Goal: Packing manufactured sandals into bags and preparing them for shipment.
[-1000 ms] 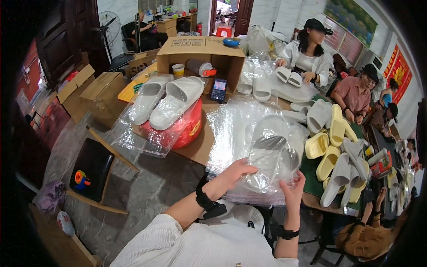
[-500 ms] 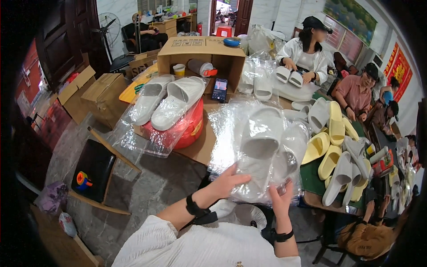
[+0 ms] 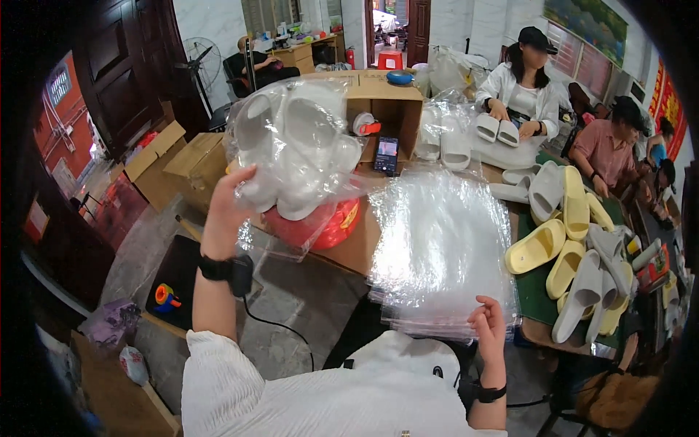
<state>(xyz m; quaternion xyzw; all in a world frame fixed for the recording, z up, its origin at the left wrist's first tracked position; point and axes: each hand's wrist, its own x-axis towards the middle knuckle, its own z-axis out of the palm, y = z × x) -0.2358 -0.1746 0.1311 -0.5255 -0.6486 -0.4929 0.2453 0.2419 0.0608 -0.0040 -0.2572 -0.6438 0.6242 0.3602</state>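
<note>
My left hand [image 3: 231,195] is closed on the edge of a clear plastic bag with pale grey slide slippers [image 3: 309,127] in it. The bag is raised at the left, over a round red bundle [image 3: 336,227]; another bagged pair there is mostly hidden behind it. My right hand [image 3: 489,328] is at the lower right corner of a stack of flat clear plastic bags [image 3: 437,244]. Its fingers are apart, slightly bent, with nothing in them. Right of the stack, loose yellow slippers [image 3: 535,247] and grey slippers [image 3: 580,295] lie heaped on a green mat [image 3: 535,298].
Behind the bags stand an open cardboard box [image 3: 364,87], a phone [image 3: 386,154] and a tumbler [image 3: 364,124]. A chair [image 3: 171,277] holding a tape dispenser [image 3: 166,296] is at left. Across the table a person [image 3: 520,102] handles white slippers; others sit farther right.
My left hand has carried the bagged slippers from the bag stack up and left, over the red bundle. My right hand has let go of them and stays near the stack.
</note>
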